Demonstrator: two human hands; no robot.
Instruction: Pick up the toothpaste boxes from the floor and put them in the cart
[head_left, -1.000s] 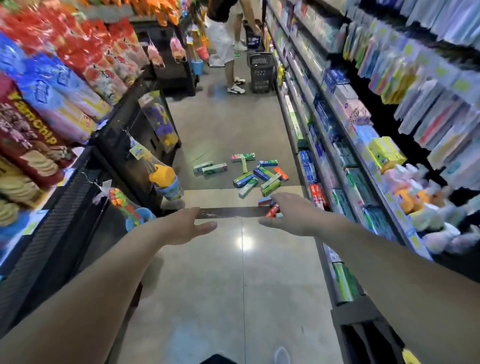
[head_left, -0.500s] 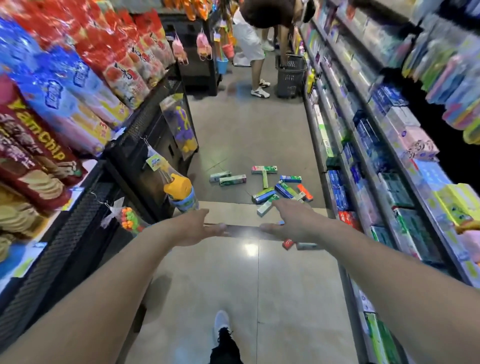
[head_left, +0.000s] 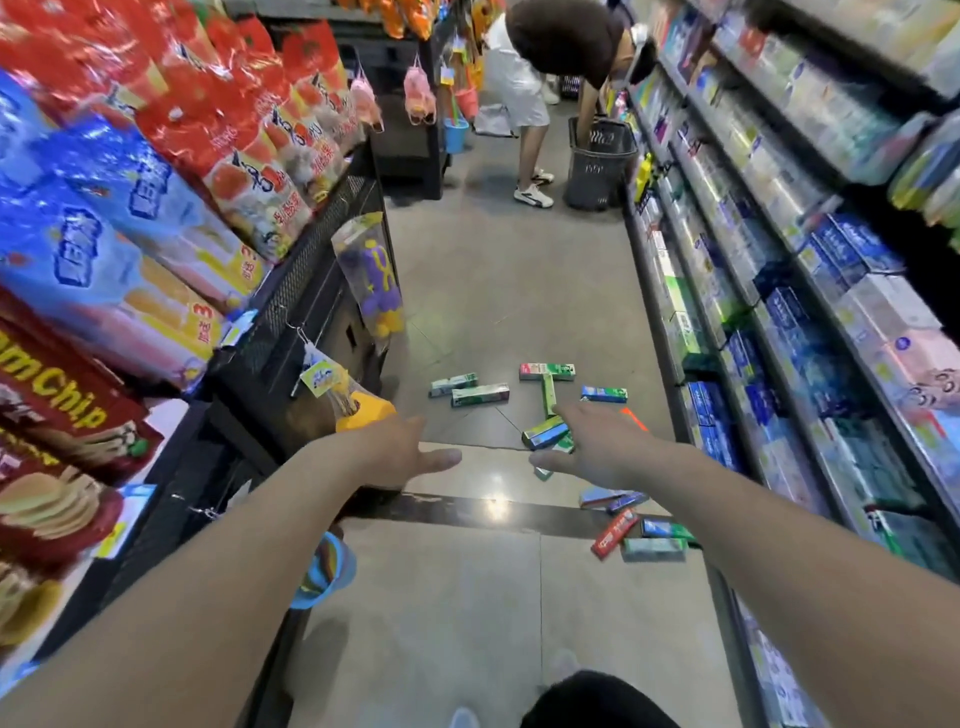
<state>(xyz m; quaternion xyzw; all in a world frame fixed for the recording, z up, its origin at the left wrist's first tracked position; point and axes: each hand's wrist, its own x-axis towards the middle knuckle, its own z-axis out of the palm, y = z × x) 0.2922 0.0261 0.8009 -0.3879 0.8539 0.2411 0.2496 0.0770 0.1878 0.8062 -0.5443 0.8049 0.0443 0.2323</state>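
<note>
Above the toothpaste boxes (head_left: 543, 432) scattered on the floor (head_left: 498, 291), left hand (head_left: 395, 453) and right hand (head_left: 597, 447), empty and spread wide, ready to gather.

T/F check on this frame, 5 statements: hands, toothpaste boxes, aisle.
1. Both hands hold a toothpaste box. False: the left hand and right hand are open and hold nothing.
2. Toothpaste boxes lie scattered on the floor ahead. True.
3. A red box lies on the floor near the right-hand shelf. True.
4. The aisle holds nobody else. False: another person bends over a dark basket farther down.
5. Snack bags fill the shelves on the right. False: they are on the left; the right-hand shelf holds boxed goods.
</note>
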